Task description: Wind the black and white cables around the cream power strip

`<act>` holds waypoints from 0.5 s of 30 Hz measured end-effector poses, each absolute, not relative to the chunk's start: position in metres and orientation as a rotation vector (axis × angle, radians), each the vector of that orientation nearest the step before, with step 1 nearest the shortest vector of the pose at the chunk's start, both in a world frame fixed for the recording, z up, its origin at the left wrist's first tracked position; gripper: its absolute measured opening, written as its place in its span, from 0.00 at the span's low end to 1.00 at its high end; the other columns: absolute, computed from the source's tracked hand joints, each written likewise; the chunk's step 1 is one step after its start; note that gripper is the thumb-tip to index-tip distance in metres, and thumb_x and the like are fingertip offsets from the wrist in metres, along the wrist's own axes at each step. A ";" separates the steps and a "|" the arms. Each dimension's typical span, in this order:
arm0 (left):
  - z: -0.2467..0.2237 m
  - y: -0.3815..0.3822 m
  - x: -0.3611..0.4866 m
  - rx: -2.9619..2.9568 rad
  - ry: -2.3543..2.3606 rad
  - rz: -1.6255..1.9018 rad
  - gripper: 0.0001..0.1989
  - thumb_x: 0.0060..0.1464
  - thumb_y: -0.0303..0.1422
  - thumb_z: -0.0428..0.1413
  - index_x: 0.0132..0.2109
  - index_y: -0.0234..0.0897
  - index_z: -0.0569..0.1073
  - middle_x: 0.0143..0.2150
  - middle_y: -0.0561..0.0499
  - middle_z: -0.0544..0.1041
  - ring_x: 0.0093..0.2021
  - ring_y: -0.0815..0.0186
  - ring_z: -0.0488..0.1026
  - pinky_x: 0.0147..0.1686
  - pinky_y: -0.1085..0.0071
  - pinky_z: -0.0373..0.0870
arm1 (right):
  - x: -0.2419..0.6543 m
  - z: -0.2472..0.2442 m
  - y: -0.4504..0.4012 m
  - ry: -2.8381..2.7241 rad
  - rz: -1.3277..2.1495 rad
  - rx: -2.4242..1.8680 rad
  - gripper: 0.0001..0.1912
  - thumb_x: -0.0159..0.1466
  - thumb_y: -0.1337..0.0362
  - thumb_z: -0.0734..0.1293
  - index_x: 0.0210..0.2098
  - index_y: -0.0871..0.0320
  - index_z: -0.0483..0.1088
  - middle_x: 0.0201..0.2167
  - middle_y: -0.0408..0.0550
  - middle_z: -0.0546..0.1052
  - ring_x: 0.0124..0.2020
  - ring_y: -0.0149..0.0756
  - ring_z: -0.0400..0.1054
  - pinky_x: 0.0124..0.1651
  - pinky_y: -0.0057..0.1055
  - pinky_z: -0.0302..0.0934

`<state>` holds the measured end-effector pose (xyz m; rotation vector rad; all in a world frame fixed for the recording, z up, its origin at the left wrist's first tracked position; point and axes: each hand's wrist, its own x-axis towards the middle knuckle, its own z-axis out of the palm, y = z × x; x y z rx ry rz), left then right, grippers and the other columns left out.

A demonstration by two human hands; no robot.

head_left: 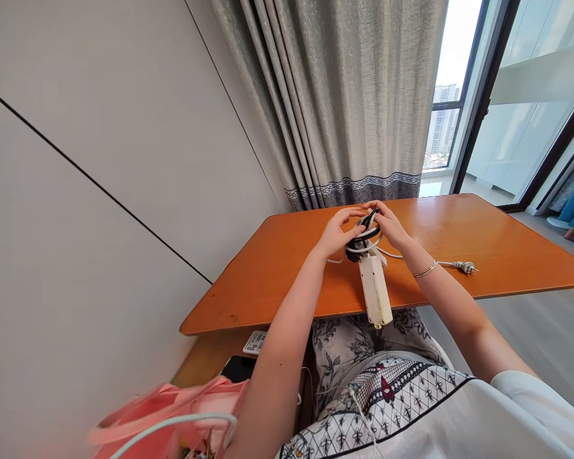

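A bundle of black and white cables [363, 237] is held between both hands above the wooden table. My left hand [340, 229] has its fingers wrapped round the left side of the bundle. On the right side, my right hand [386, 223] grips the top of the coils. Just below the bundle, a white power strip [375, 290] extends over the table's front edge toward my lap. From the bundle a white cord runs right under my right wrist to a plug [467, 267] lying on the table.
The orange-brown table [277, 274] stands against a grey curtain [363, 95] and a pale wall. At the lower left are a pink bag [172, 414], a dark phone-like object [238, 368] and a white item [254, 342]. A thin white cord hangs over my clothing.
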<state>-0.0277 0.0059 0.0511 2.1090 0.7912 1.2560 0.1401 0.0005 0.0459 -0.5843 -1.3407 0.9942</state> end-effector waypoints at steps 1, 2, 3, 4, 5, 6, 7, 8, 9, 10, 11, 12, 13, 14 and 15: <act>0.055 0.003 -0.025 2.189 0.798 1.256 0.20 0.47 0.48 0.64 0.42 0.39 0.80 0.54 0.43 0.76 0.58 0.54 0.70 0.60 0.60 0.63 | 0.139 0.047 0.000 -1.348 0.996 -0.579 0.06 0.54 0.63 0.69 0.33 0.55 0.73 0.31 0.37 0.74 0.33 0.29 0.65 0.38 0.25 0.61; 0.058 0.000 -0.022 2.253 0.796 1.244 0.19 0.48 0.48 0.64 0.40 0.39 0.80 0.51 0.44 0.77 0.56 0.55 0.71 0.59 0.60 0.64 | 0.138 0.048 0.000 -1.349 0.996 -0.569 0.06 0.53 0.64 0.69 0.32 0.55 0.73 0.31 0.37 0.74 0.33 0.29 0.65 0.39 0.25 0.61; 0.060 -0.002 -0.019 2.293 0.784 1.232 0.18 0.49 0.49 0.63 0.38 0.39 0.80 0.49 0.44 0.77 0.54 0.56 0.71 0.59 0.60 0.64 | 0.137 0.048 -0.001 -1.343 1.000 -0.556 0.06 0.52 0.65 0.69 0.31 0.55 0.73 0.31 0.38 0.74 0.34 0.29 0.65 0.40 0.25 0.61; 0.060 -0.004 -0.016 2.307 0.764 1.228 0.18 0.52 0.49 0.61 0.37 0.38 0.80 0.47 0.44 0.77 0.53 0.56 0.72 0.58 0.61 0.65 | 0.136 0.049 -0.001 -1.334 1.012 -0.543 0.06 0.52 0.65 0.69 0.31 0.56 0.72 0.31 0.38 0.74 0.35 0.30 0.66 0.41 0.25 0.62; 0.060 -0.006 -0.014 2.295 0.745 1.238 0.19 0.54 0.50 0.59 0.37 0.38 0.80 0.47 0.45 0.76 0.53 0.57 0.72 0.57 0.61 0.66 | 0.137 0.049 -0.001 -1.328 1.037 -0.529 0.07 0.52 0.65 0.69 0.32 0.55 0.73 0.32 0.38 0.75 0.36 0.30 0.66 0.42 0.26 0.62; 0.058 -0.007 -0.012 2.259 0.729 1.262 0.21 0.56 0.51 0.57 0.38 0.38 0.81 0.47 0.45 0.76 0.52 0.58 0.72 0.56 0.62 0.67 | 0.139 0.048 -0.002 -1.335 1.068 -0.519 0.08 0.53 0.63 0.69 0.34 0.55 0.73 0.34 0.39 0.76 0.38 0.31 0.67 0.44 0.27 0.63; 0.056 -0.008 -0.011 2.210 0.718 1.298 0.22 0.57 0.53 0.56 0.40 0.38 0.81 0.47 0.45 0.76 0.52 0.58 0.72 0.55 0.63 0.68 | 0.144 0.046 -0.002 -1.361 1.098 -0.519 0.11 0.55 0.60 0.69 0.37 0.55 0.73 0.36 0.40 0.77 0.40 0.32 0.69 0.46 0.29 0.63; 0.053 -0.008 -0.011 2.157 0.710 1.337 0.23 0.57 0.54 0.55 0.41 0.38 0.80 0.47 0.44 0.76 0.51 0.59 0.72 0.55 0.63 0.68 | 0.151 0.043 -0.002 -1.412 1.115 -0.542 0.14 0.58 0.56 0.67 0.41 0.55 0.73 0.39 0.42 0.78 0.42 0.34 0.70 0.49 0.31 0.64; 0.051 -0.007 -0.012 2.108 0.707 1.372 0.24 0.57 0.55 0.55 0.42 0.38 0.80 0.47 0.44 0.76 0.50 0.59 0.73 0.54 0.64 0.69 | 0.161 0.039 -0.003 -1.490 1.105 -0.599 0.17 0.60 0.52 0.66 0.44 0.55 0.73 0.43 0.44 0.78 0.45 0.36 0.70 0.51 0.33 0.64; 0.049 -0.007 -0.013 2.070 0.707 1.402 0.25 0.57 0.55 0.55 0.42 0.38 0.80 0.46 0.45 0.76 0.49 0.60 0.73 0.53 0.64 0.69 | 0.173 0.034 -0.004 -1.589 1.061 -0.698 0.20 0.63 0.49 0.63 0.47 0.55 0.72 0.46 0.46 0.78 0.48 0.38 0.70 0.54 0.36 0.63; 0.047 -0.006 -0.014 2.041 0.709 1.428 0.26 0.56 0.56 0.55 0.42 0.37 0.80 0.45 0.45 0.77 0.49 0.60 0.74 0.53 0.64 0.69 | 0.188 0.026 -0.005 -1.709 0.970 -0.854 0.22 0.64 0.48 0.63 0.48 0.56 0.71 0.50 0.49 0.77 0.51 0.40 0.69 0.56 0.38 0.62; 0.046 -0.006 -0.015 2.023 0.713 1.451 0.26 0.56 0.56 0.55 0.42 0.37 0.80 0.45 0.45 0.77 0.48 0.60 0.74 0.53 0.64 0.70 | 0.203 0.018 -0.007 -1.829 0.836 -1.065 0.22 0.62 0.48 0.65 0.48 0.57 0.72 0.51 0.52 0.76 0.53 0.42 0.69 0.57 0.39 0.61; 0.046 -0.005 -0.017 2.013 0.721 1.473 0.26 0.55 0.57 0.55 0.41 0.37 0.80 0.44 0.45 0.77 0.47 0.60 0.74 0.52 0.64 0.70 | 0.219 0.009 -0.010 -1.943 0.689 -1.319 0.23 0.58 0.49 0.69 0.46 0.59 0.73 0.51 0.56 0.76 0.52 0.46 0.69 0.57 0.42 0.61; 0.046 -0.004 -0.018 2.008 0.732 1.496 0.27 0.55 0.57 0.56 0.41 0.37 0.80 0.44 0.45 0.77 0.47 0.61 0.74 0.51 0.64 0.70 | 0.235 0.000 -0.012 -2.048 0.556 -1.559 0.23 0.55 0.50 0.73 0.43 0.59 0.74 0.49 0.59 0.77 0.52 0.51 0.69 0.56 0.44 0.62; 0.046 -0.004 -0.019 2.007 0.745 1.521 0.27 0.54 0.58 0.56 0.40 0.37 0.80 0.44 0.45 0.77 0.47 0.61 0.74 0.50 0.65 0.71 | 0.249 -0.009 -0.015 -2.109 0.472 -1.772 0.23 0.51 0.50 0.75 0.39 0.60 0.75 0.45 0.61 0.78 0.50 0.55 0.70 0.53 0.46 0.63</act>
